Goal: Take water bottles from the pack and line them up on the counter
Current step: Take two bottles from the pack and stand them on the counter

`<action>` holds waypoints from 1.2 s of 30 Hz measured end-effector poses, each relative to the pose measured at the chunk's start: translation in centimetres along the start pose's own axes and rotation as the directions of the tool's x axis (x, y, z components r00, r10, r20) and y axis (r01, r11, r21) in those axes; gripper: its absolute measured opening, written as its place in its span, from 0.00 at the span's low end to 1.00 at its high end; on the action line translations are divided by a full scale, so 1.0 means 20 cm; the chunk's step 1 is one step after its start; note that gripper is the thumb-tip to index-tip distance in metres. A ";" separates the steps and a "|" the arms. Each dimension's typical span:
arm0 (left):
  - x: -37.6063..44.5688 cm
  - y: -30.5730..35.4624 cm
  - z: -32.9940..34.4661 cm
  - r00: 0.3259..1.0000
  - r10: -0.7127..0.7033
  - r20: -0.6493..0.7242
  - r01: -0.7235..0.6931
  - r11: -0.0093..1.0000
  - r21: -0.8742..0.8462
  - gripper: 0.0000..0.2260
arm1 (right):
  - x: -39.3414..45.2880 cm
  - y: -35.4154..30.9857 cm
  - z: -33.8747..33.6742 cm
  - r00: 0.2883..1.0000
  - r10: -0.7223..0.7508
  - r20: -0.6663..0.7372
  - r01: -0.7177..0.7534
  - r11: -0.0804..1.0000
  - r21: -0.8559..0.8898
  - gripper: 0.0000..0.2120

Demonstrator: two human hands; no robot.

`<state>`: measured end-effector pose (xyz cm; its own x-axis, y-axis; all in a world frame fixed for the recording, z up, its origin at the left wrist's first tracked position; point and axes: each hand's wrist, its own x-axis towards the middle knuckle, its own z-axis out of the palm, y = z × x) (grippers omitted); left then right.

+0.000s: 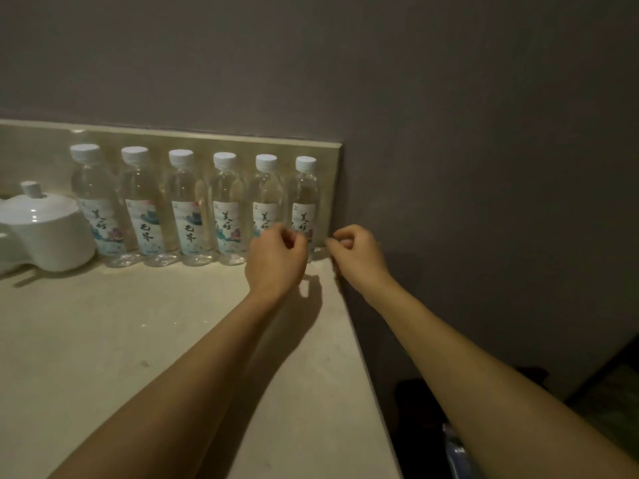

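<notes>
Six water bottles [207,205] stand capped along the counter [138,340] backsplash, and our left hand [276,257] and right hand [358,252] hover loosely curled, holding nothing, by the rightmost bottle [305,202]. We'd nudge it gently at the base so spacing and labels match.

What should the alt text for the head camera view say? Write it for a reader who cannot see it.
Six clear plastic water bottles with white caps stand upright in a row against the beige counter's backsplash. The person's left hand and right hand, fingers curled, hover by the rightmost bottle. A white lidded ceramic pot sits at the left.
</notes>
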<state>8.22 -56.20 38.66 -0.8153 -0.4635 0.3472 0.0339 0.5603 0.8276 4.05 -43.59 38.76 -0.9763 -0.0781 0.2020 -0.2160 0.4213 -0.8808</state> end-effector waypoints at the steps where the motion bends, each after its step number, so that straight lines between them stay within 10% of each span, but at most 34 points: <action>1: -0.03 0.03 0.03 1.000 0.016 0.013 -0.016 1.000 -0.012 0.11 | -0.02 0.01 -0.05 1.000 -0.021 -0.002 0.021 1.000 0.015 0.03; 16: -0.67 0.68 0.79 0.953 0.184 0.241 -0.209 0.974 0.085 0.12 | -0.26 0.59 -1.24 0.970 0.002 -0.243 0.003 1.000 0.019 0.13; 36: -1.33 0.59 2.15 0.692 -0.174 0.700 0.020 0.975 0.223 0.11 | -0.59 1.97 -1.96 0.812 0.578 -0.084 -0.579 0.815 0.006 0.09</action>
<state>5.47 -7.77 20.14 -0.9751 0.0624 -0.2128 -0.1120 0.6896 0.7155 7.71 9.40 18.56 -0.9161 0.2561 -0.3086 0.3892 0.3828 -0.8378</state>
